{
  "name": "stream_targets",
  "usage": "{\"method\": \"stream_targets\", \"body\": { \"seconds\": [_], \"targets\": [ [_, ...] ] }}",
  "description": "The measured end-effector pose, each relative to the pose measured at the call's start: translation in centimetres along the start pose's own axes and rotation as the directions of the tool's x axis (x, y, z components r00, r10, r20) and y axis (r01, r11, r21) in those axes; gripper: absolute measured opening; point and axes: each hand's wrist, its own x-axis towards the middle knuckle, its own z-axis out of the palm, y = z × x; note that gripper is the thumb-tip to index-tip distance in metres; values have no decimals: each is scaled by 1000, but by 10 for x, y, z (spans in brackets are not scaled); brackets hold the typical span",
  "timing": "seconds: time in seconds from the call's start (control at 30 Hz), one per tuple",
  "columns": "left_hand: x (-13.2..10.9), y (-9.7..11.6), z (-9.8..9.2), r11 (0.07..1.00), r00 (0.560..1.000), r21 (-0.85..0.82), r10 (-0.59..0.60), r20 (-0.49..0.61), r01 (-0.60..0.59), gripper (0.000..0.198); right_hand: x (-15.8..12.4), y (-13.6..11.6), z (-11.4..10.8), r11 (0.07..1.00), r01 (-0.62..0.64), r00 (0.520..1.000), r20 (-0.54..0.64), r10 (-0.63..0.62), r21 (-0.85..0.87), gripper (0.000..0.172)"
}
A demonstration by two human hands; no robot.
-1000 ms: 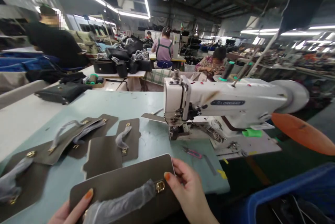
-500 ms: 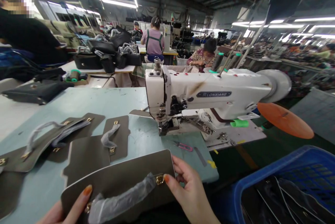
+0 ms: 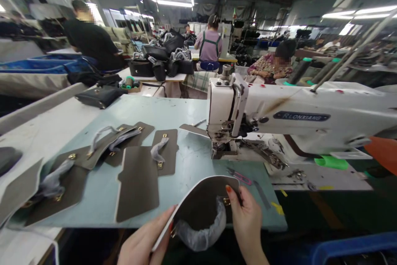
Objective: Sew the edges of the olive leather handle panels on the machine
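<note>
Between my two hands is a dark grey-brown bag panel (image 3: 203,199), bent into a curve, with a pale edge. A plastic-wrapped handle (image 3: 201,236) is fixed to it by gold buckles and arches away from its face. My left hand (image 3: 149,236) is closed on the left end, its fingers partly behind the panel. At the right end, my right hand (image 3: 247,219) pinches the panel with the thumb on its face beside the gold buckle (image 3: 226,201). A flat panel without a handle (image 3: 138,182) and a panel with a wrapped handle (image 3: 169,153) lie just beyond on the table.
The white sewing machine (image 3: 263,112) stands at the right of the light blue table (image 3: 192,182). Pink thread snips (image 3: 240,177) lie before it. More panels with handles (image 3: 62,182) lie at left. A blue basket (image 3: 356,248) is at lower right. Several people sit further back.
My hands have drawn closer together, and the panel has gone from nearly flat to curved, its handle now arched. The camera view has swung left, showing more of the panels there.
</note>
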Motion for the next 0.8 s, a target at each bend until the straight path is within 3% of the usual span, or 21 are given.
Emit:
{"method": "stream_targets", "body": {
  "seconds": [0.07, 0.1, 0.17, 0.2, 0.23, 0.27, 0.3, 0.37, 0.47, 0.57, 0.7, 0.8],
  "targets": [
    [5, 9, 2, 949, 965, -186, -261, -19, 253, 24, 4, 4, -8, 999, 36, 999, 11, -36, -39, 43],
    [8, 13, 3, 857, 903, -317, -430, -6, 406, 26, 5, 6, -12, 997, 47, 999, 2, -47, -60, 45],
    [14, 19, 4, 534, 712, -582, -692, 117, 614, 35, 5, 9, -20, 996, 44, 999, -15, -45, -75, 47],
    [16, 22, 5, 353, 623, -670, -753, 211, 653, 41, 5, 10, -22, 998, 29, 999, -16, -30, -62, 47],
    [19, 24, 6, 202, 560, -724, -774, 295, 660, 46, 5, 12, -24, 999, 2, 1000, -18, -3, -35, 47],
    [22, 26, 7, 94, 525, -756, -774, 354, 648, 51, 4, 14, -26, 999, -34, 999, -15, 34, 8, 46],
    [24, 28, 7, 30, 513, -774, -765, 389, 632, 55, 3, 17, -26, 995, -76, 997, -12, 77, 62, 46],
    [28, 31, 7, -9, 522, -799, -753, 401, 601, 59, 1, 22, -26, 973, -156, 987, -10, 160, 173, 45],
    [30, 31, 4, 58, 539, -808, -772, 336, 586, 65, 1, 25, -26, 962, -174, 985, 32, 171, 212, 46],
    [31, 23, -5, 139, 540, -765, -786, 301, 629, 74, 4, 17, -31, 991, -58, 991, 131, 42, 122, 45],
    [33, -10, -18, 136, 500, -697, -792, 351, 704, 70, 9, 1, -35, 988, -3, 983, 179, -25, 154, 33],
    [30, -42, -15, -18, 447, -758, -799, 403, 651, 47, 9, -7, -28, 960, -73, 991, 125, 40, 271, 29]
  ]
}}
